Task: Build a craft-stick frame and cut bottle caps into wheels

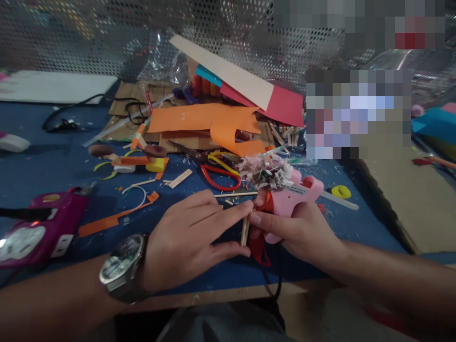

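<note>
Between my two hands, near the table's front edge, are short wooden sticks (245,230) standing side by side. My left hand (192,237), with a watch (123,268) on its wrist, pinches them between forefinger and thumb at their two ends. The thumb of my right hand (302,230) presses on the same sticks from the right, its other fingers partly hidden. Directly behind my right hand lies a pink glue gun (290,202) with an orange part. I cannot tell whether the right fingers touch it. Scissors (221,176) with red and yellow handles lie beyond my left hand.
Orange paper (185,118) and a red sheet (285,102) lie on cardboard at the back. A purple extension socket (39,228) sits at the left. Cardboard (420,190) covers the right side. A small orange-and-wood model (133,159) stands left of the scissors. Scraps litter the blue table.
</note>
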A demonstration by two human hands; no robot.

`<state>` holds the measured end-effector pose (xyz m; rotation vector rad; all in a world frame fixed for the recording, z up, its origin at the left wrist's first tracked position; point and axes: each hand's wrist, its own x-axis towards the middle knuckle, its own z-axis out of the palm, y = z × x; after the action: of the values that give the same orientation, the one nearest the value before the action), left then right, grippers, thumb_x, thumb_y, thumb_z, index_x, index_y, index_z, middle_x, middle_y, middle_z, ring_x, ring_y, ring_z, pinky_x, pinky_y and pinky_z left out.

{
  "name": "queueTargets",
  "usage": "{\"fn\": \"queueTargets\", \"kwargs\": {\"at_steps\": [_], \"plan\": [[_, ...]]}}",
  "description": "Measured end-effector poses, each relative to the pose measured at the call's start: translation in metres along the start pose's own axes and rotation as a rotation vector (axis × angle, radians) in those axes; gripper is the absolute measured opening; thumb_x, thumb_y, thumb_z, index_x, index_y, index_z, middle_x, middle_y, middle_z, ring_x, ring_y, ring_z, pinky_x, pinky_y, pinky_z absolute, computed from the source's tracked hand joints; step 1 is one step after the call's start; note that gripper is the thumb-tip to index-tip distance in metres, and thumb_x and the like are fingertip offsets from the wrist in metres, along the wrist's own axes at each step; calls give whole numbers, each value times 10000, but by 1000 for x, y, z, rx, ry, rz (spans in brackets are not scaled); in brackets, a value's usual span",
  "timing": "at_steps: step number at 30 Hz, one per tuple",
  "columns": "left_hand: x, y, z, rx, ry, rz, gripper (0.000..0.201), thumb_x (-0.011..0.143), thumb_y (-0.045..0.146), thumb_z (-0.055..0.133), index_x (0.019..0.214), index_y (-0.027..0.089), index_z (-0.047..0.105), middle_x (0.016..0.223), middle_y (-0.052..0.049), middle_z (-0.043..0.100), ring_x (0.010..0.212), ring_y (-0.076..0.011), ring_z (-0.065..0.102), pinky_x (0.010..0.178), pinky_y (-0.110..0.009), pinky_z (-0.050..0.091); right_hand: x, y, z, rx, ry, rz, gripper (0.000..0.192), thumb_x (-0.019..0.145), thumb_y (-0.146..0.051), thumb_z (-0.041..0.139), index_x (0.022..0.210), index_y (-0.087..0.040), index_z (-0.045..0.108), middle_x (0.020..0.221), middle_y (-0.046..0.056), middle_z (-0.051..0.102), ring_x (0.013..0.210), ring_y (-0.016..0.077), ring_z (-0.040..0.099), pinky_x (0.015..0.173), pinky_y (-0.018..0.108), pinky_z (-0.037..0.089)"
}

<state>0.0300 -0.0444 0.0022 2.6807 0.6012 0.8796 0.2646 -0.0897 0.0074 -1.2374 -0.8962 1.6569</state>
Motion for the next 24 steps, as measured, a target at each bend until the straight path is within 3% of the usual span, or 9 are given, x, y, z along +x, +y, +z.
{"fn": "queueTargets", "kwargs": {"at_steps": [4,9,20,24], "plan": [[0,-2,0,28,20,55,536,1032,430,794,1473,184,613,925,-26,818,784,-200,729,824,-361,614,1,0,2,53,20,26,368,676,-277,1060,885,-227,761,686,-24,762,583,154,734,502,204,569],[1,-3,-1,-1,1,70,517,1053,383,775,1520,255,591,922,-15,830,783,-214,752,804,-368,608,1,0,2,38,27,26,397,671,-306,1065,885,-226,741,685,-24,756,572,154,727,512,218,592],[0,-7,0,14,10,94,488,1074,407,741,1523,271,606,901,-2,822,777,-198,749,811,-342,608,0,0,2,5,18,32,419,681,-381,1061,906,-224,745,665,-28,732,577,173,737,508,245,591],[1,-3,-2,11,-5,32,524,1028,534,769,1443,237,651,861,-10,789,783,-205,731,770,-341,585,2,0,0,26,-16,60,436,671,-381,1073,932,-226,759,700,-24,758,619,171,764,539,228,590]]}}
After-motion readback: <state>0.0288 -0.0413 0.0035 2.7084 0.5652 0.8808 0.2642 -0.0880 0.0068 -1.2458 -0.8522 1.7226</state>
